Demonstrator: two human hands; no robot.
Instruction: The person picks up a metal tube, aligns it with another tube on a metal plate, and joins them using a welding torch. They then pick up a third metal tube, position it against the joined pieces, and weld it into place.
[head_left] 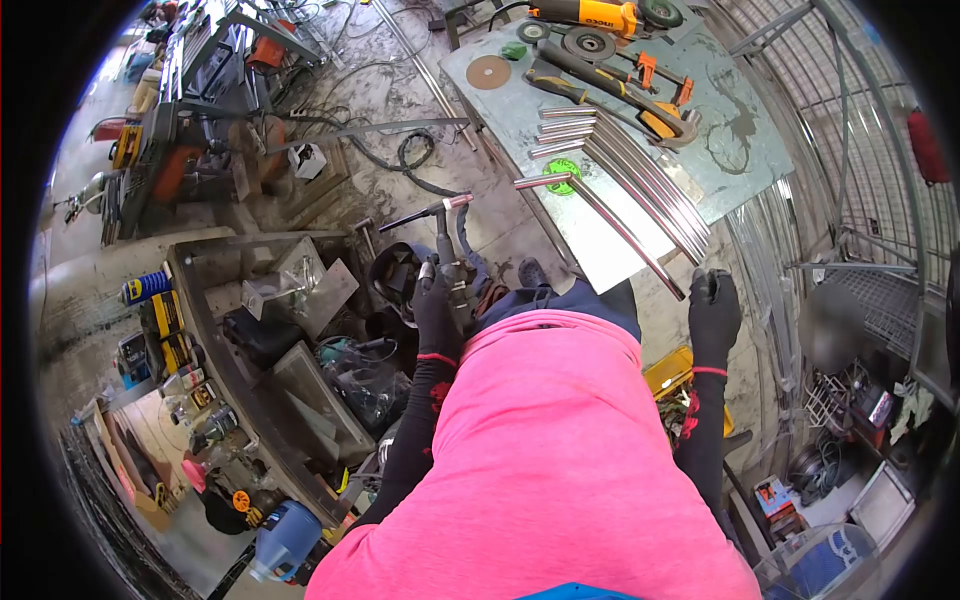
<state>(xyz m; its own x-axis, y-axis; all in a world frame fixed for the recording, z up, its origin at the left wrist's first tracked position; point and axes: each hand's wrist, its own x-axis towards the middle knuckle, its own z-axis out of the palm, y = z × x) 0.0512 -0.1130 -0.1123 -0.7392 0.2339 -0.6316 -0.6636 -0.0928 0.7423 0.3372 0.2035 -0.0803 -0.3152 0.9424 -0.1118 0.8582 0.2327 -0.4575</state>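
My left hand point(437, 315), in a black glove, is closed round the handle of a TIG torch point(443, 225), whose pale cup points toward the table. My right hand point(714, 312), also gloved in black, is just off the table's near corner, with its fingers curled in; whatever they hold, if anything, cannot be made out. Close to it is the end of a shiny L-shaped tube point(625, 235), lying apart from the others over a bright green disc point(562, 178). Several matching L-shaped tubes point(645, 185) lie side by side behind it on the metal table point(735, 190).
An angle grinder point(590, 12), a hammer point(625, 90), orange clamps point(660, 75) and a brown cutting disc point(488, 72) lie on the table's far part. A cable point(405, 160) loops across the floor. A cluttered workbench point(240, 370) stands at left, wire mesh point(870, 130) at right.
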